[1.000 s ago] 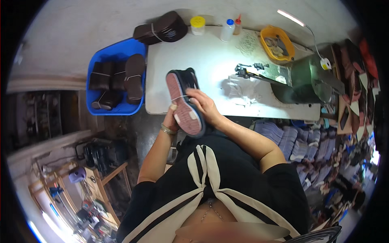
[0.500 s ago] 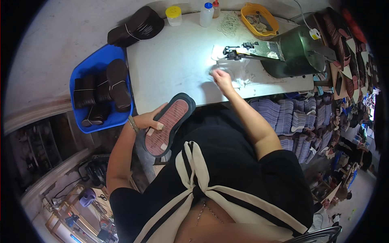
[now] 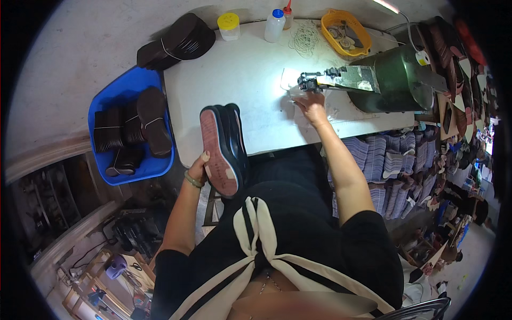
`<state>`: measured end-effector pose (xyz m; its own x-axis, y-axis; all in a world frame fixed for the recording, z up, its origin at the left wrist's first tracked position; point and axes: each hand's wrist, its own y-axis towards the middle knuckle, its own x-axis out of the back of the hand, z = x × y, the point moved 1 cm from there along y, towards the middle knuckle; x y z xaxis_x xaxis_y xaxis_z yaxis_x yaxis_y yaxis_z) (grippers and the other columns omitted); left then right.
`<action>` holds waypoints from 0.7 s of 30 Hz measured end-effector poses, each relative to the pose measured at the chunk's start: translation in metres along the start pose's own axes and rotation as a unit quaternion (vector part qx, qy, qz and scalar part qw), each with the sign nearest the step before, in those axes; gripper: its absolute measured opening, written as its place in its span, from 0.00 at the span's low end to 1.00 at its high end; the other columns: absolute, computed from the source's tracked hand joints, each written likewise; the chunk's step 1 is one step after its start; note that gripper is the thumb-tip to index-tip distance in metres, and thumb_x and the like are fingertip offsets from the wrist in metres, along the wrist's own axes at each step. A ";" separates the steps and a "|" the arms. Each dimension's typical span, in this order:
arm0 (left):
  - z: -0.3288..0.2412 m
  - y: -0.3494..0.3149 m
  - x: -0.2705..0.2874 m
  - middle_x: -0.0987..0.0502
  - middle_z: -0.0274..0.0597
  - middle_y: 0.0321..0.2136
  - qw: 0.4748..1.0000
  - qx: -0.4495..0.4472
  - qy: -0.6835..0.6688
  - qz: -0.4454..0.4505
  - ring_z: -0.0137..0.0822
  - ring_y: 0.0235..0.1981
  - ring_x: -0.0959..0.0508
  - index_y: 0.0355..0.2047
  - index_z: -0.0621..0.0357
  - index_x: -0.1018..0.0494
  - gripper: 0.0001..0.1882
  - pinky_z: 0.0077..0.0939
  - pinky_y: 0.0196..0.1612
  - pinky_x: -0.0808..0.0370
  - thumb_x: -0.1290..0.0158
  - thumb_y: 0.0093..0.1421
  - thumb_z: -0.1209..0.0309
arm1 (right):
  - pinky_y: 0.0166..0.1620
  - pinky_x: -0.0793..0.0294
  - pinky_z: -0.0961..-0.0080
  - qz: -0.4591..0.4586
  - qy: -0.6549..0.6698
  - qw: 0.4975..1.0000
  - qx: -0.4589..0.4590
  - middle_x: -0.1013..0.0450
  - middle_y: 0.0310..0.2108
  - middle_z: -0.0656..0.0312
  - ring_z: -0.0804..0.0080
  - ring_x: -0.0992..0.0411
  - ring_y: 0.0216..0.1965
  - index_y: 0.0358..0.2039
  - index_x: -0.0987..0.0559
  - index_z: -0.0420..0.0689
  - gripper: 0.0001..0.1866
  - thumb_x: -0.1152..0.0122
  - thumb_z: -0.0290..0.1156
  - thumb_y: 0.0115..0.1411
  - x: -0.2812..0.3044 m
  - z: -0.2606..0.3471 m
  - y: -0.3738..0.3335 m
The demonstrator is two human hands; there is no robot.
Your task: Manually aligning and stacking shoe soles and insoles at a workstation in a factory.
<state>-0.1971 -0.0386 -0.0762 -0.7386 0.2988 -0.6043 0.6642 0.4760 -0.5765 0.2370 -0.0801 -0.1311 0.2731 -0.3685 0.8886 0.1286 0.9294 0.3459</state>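
While my left hand (image 3: 198,169) has hold of the sole stack (image 3: 217,152), my right hand (image 3: 312,108) is over at the sewing machine (image 3: 392,80). Left: thumb on the pink face, near its left edge; other fingers hidden behind, so can't tell their exact grip. Stack is in front of me, left of centre, long side upright in view, lower end near my lap, upper end over the near edge of the white table (image 3: 242,74). Pink face toward me, dark layers showing along its right side.

Right: fingers bent and close together, tips right under the black machine head (image 3: 316,80). Can't tell if they're pinching anything, or if they touch the metal. Bright light on the tabletop there.

Around: blue bin (image 3: 143,176) left of table, banded dark bundles inside; another banded dark bundle (image 3: 178,38) at the table's far left corner. Along the back, left to right: yellow-lidded tub (image 3: 229,26), blue-capped bottle (image 3: 274,26) just beside a red-tipped one, tangle of pale cord (image 3: 305,40), yellow basket (image 3: 341,48) with small pieces in it. Grey-blue stacks (image 3: 373,152) below table level, right of my forearm.
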 end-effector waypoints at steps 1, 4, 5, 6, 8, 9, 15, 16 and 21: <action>0.004 -0.004 0.001 0.28 0.42 0.50 1.000 -0.009 -0.004 -0.021 0.39 0.49 0.27 0.57 0.58 0.38 0.29 0.35 0.54 0.31 0.51 0.61 0.53 | 0.49 0.31 0.67 0.036 0.009 0.999 -0.005 0.29 0.51 0.63 0.59 0.28 0.43 0.36 0.17 0.58 0.09 0.37 0.38 0.53 -0.021 -0.010 0.004; 0.017 -0.011 0.014 0.29 0.43 0.51 0.998 -0.027 -0.013 -0.053 0.40 0.50 0.27 0.58 0.58 0.38 0.30 0.36 0.54 0.31 0.51 0.61 0.53 | 0.53 0.34 0.65 0.031 0.096 0.995 -0.010 0.31 0.54 0.71 0.62 0.31 0.51 0.36 0.18 0.62 0.09 0.44 0.42 0.58 -0.052 -0.010 0.016; 0.021 -0.018 0.020 0.29 0.43 0.52 0.997 -0.028 -0.018 -0.065 0.41 0.51 0.27 0.58 0.59 0.39 0.31 0.36 0.54 0.31 0.51 0.60 0.53 | 0.56 0.37 0.65 0.057 0.060 0.997 -0.002 0.31 0.54 0.70 0.61 0.33 0.54 0.37 0.18 0.62 0.08 0.42 0.41 0.57 -0.053 0.000 0.015; 0.026 -0.024 0.025 0.29 0.43 0.52 0.997 -0.027 -0.020 -0.072 0.41 0.51 0.27 0.58 0.59 0.39 0.31 0.36 0.54 0.31 0.51 0.60 0.53 | 0.58 0.39 0.64 0.083 0.024 0.996 0.007 0.30 0.54 0.70 0.59 0.36 0.57 0.38 0.18 0.63 0.09 0.41 0.39 0.56 -0.055 0.010 0.017; 0.028 -0.029 0.024 0.29 0.43 0.52 0.994 -0.033 -0.022 -0.100 0.41 0.51 0.28 0.58 0.59 0.39 0.32 0.36 0.55 0.32 0.50 0.60 0.52 | 0.58 0.40 0.63 0.067 0.127 0.990 -0.003 0.31 0.55 0.72 0.59 0.37 0.57 0.38 0.18 0.64 0.10 0.40 0.38 0.55 -0.086 0.024 0.003; 0.026 -0.028 0.019 0.29 0.43 0.52 0.993 -0.035 -0.023 -0.114 0.41 0.51 0.28 0.58 0.59 0.38 0.32 0.36 0.55 0.32 0.49 0.59 0.52 | 0.59 0.41 0.62 0.044 0.226 0.973 -0.009 0.32 0.55 0.74 0.58 0.38 0.58 0.38 0.19 0.64 0.11 0.39 0.37 0.53 -0.099 0.032 0.001; 0.024 -0.023 -0.001 0.30 0.41 0.53 0.990 -0.059 -0.025 -0.128 0.40 0.52 0.29 0.58 0.58 0.38 0.31 0.35 0.56 0.33 0.49 0.60 0.53 | 0.53 0.40 0.59 0.033 0.195 0.980 0.020 0.29 0.53 0.71 0.54 0.36 0.55 0.39 0.19 0.56 0.16 0.37 0.28 0.47 -0.108 0.100 0.089; 0.023 -0.021 -0.002 0.30 0.41 0.53 0.990 -0.059 -0.024 -0.129 0.40 0.52 0.29 0.58 0.58 0.38 0.31 0.35 0.56 0.33 0.49 0.60 0.53 | 0.53 0.40 0.58 -0.009 0.163 0.986 -0.043 0.30 0.53 0.68 0.53 0.36 0.55 0.39 0.19 0.56 0.15 0.38 0.28 0.48 -0.113 0.094 0.100; 0.021 0.001 -0.019 0.29 0.42 0.52 0.991 -0.068 -0.040 -0.111 0.39 0.53 0.29 0.58 0.59 0.38 0.29 0.34 0.57 0.34 0.50 0.61 0.56 | 0.57 0.41 0.55 -0.088 0.085 0.976 -0.180 0.31 0.54 0.57 0.46 0.38 0.56 0.41 0.19 0.55 0.12 0.40 0.33 0.55 -0.107 0.025 0.093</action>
<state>-0.1802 -0.0614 -0.0767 -0.8501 0.1106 -0.5149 0.4602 0.6315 -0.6240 0.1954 0.0459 -0.1866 0.3673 -0.5480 0.7515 0.5059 0.7957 0.3331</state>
